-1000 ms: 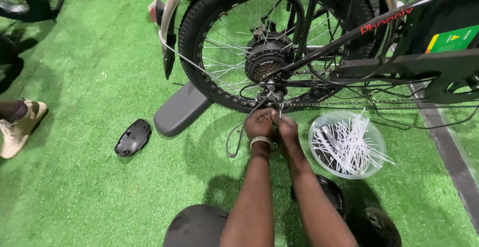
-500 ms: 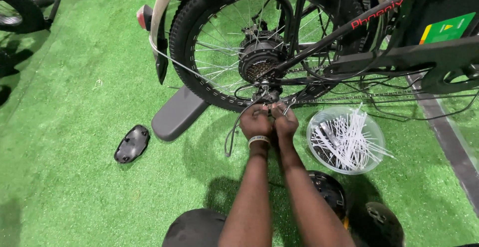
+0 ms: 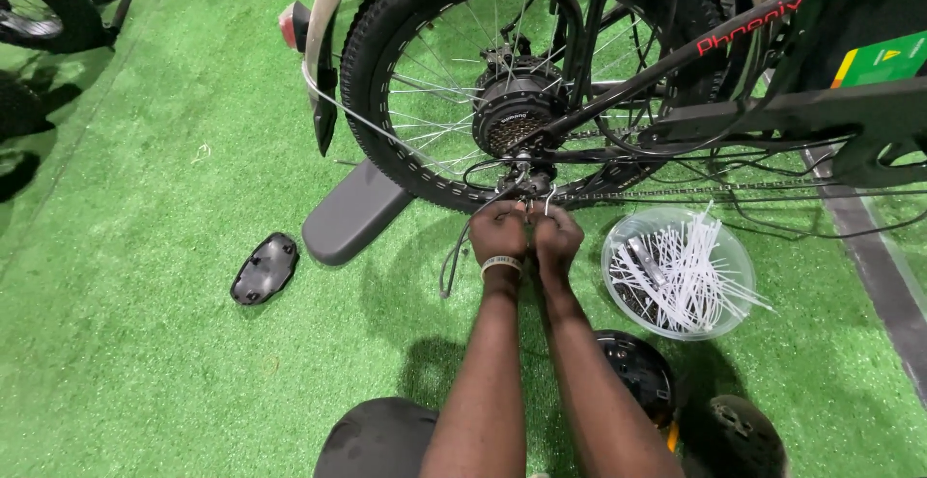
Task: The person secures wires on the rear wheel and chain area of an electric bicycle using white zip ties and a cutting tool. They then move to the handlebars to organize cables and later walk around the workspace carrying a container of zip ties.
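A black electric bicycle stands on green artificial turf, its fat rear tyre (image 3: pixel 381 72) and hub motor (image 3: pixel 517 111) straight ahead of me. Both of my hands are pressed together just under the rear derailleur (image 3: pixel 521 177). My left hand (image 3: pixel 497 232), a pale band on its wrist, is closed around a thin black cable (image 3: pixel 450 264) that loops down to the left. My right hand (image 3: pixel 558 239) is closed on a thin pale zip tie (image 3: pixel 548 198) sticking up toward the chain (image 3: pixel 676 188). The fingertips are hidden from me.
A clear round bowl (image 3: pixel 610 280) of white zip ties sits right of my hands. A grey flat stand foot (image 3: pixel 352 212) and a black plastic cover (image 3: pixel 264 267) lie to the left. A round black part (image 3: pixel 632 372) lies by my right forearm. Another bike's wheel (image 3: pixel 48 14) is far left.
My hands have stayed together at the derailleur, shifting only slightly. My head has moved, so the bike and the bowl sit a little differently in view.
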